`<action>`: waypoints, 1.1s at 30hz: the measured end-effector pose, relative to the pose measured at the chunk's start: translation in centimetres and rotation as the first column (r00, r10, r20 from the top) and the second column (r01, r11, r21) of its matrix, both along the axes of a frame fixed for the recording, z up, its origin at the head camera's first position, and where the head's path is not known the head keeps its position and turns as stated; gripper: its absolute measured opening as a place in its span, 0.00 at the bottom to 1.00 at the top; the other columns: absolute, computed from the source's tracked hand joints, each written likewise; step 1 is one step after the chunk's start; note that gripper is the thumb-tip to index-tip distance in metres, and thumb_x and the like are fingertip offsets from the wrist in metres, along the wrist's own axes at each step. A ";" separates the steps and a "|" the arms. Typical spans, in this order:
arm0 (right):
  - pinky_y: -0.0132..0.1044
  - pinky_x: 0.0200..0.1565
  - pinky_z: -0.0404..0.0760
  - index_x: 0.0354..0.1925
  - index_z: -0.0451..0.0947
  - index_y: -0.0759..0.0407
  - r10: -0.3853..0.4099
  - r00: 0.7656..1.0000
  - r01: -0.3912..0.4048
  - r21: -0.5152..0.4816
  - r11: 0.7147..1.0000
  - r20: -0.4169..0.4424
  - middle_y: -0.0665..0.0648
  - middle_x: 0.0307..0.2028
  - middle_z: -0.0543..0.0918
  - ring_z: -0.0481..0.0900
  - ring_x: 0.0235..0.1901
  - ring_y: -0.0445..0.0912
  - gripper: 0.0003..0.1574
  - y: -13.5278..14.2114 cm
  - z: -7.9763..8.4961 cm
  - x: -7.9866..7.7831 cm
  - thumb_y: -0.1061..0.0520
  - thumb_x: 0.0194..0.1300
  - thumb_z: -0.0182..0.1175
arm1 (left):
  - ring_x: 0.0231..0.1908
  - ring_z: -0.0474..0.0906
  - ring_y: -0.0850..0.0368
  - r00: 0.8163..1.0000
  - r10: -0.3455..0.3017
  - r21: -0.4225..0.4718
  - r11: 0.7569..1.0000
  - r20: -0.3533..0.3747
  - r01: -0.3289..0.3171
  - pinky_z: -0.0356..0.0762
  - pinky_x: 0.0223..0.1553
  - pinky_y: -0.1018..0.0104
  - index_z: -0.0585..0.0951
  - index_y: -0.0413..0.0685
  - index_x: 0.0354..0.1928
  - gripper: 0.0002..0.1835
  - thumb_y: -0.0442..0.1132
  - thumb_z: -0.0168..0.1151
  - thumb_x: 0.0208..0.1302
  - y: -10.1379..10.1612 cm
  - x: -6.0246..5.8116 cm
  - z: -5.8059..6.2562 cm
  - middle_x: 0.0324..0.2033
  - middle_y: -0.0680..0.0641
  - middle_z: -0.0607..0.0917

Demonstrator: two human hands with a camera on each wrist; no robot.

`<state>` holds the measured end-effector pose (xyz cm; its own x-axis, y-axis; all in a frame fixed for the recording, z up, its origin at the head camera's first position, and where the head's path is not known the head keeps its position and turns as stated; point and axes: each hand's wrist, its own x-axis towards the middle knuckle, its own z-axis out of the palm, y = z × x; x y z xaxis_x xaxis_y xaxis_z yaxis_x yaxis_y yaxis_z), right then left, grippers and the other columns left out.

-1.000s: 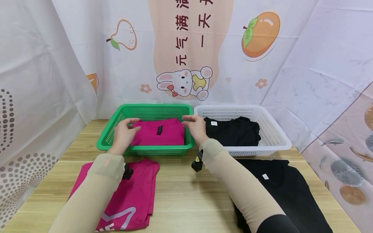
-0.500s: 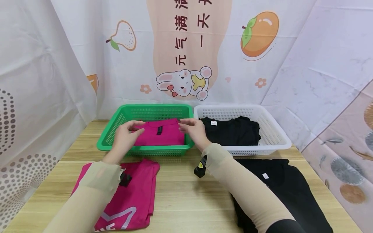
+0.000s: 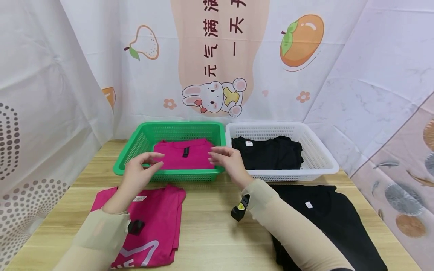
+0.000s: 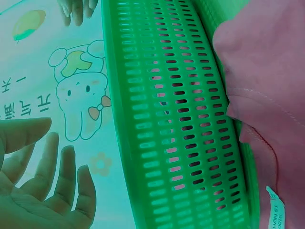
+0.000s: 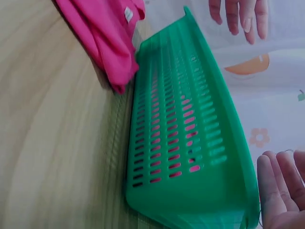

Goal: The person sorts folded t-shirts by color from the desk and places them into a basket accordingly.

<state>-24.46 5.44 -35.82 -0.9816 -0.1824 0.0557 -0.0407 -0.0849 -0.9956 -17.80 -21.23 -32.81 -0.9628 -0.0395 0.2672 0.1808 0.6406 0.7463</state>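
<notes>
A folded magenta shirt (image 3: 193,160) with a black neck label lies inside the green basket (image 3: 190,172). My left hand (image 3: 138,174) hovers over the basket's front left, fingers loosely bent and holding nothing. Opposite it, my right hand (image 3: 231,162) is above the basket's right rim, fingers extended and apart from the shirt. In the left wrist view the left hand (image 4: 43,186) shows spread fingers beside the basket wall (image 4: 176,114). The right wrist view catches the right hand (image 5: 283,191) near the basket rim, also holding nothing.
The white basket (image 3: 322,158) on the right holds a folded black shirt (image 3: 271,154). Another magenta shirt (image 3: 159,222) lies on the wooden table (image 3: 217,233) under my left forearm. A second black shirt (image 3: 339,222) lies at the right. A printed curtain (image 3: 152,94) hangs behind.
Both hands have drawn back toward me from the magenta shirt in the green basket. More of that shirt's left side now shows. The baskets and other shirts stay where they were.
</notes>
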 end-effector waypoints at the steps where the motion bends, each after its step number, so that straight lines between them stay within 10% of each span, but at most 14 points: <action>1: 0.42 0.51 0.84 0.54 0.81 0.67 0.007 1.000 -0.007 -0.011 1.000 0.009 0.68 0.50 0.85 0.88 0.38 0.44 0.17 0.0 0.0 0.2 0.64 0.69 0.60 | 0.41 0.74 0.65 1.000 -0.004 -0.004 1.000 -0.007 0.004 0.75 0.40 0.80 0.83 0.44 0.55 0.16 0.39 0.63 0.68 0.0 0.2 -0.1 0.46 0.41 0.85; 23: 0.45 0.48 0.85 0.56 0.72 0.83 0.125 0.992 -0.123 -0.127 0.984 0.009 0.76 0.50 0.82 0.87 0.33 0.39 0.22 -1.3 -3.4 4.8 0.69 0.67 0.57 | 0.38 0.74 0.79 0.996 0.026 0.044 0.999 0.084 -0.030 0.80 0.36 0.75 0.81 0.43 0.57 0.19 0.43 0.65 0.67 -1.6 4.7 -2.3 0.51 0.40 0.84; 33: 0.42 0.46 0.86 0.57 0.72 0.83 0.139 0.988 -0.125 -0.171 0.977 0.073 0.76 0.49 0.82 0.88 0.33 0.40 0.23 -2.0 -5.4 5.9 0.69 0.66 0.58 | 0.39 0.73 0.81 0.988 0.080 0.046 0.995 0.130 -0.087 0.78 0.38 0.78 0.81 0.45 0.58 0.22 0.48 0.64 0.67 -3.2 6.1 -3.6 0.44 0.62 0.84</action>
